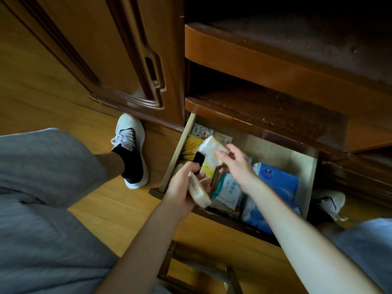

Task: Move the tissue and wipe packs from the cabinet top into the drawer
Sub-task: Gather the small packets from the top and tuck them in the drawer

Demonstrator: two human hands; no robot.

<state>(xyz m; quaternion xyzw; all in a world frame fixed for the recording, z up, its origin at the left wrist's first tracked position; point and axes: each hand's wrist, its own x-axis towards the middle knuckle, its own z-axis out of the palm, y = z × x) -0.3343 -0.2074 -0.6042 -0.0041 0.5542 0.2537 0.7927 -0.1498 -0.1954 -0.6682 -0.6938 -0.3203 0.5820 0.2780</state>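
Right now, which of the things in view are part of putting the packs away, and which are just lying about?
Part of the job:
- small pack in the left hand
- small pack in the right hand
- open drawer
- packs already inside: blue pack, teal-and-white pack, yellow pack

Just lying about:
- closed cabinet door
- bare shelves
- wooden frame on the floor
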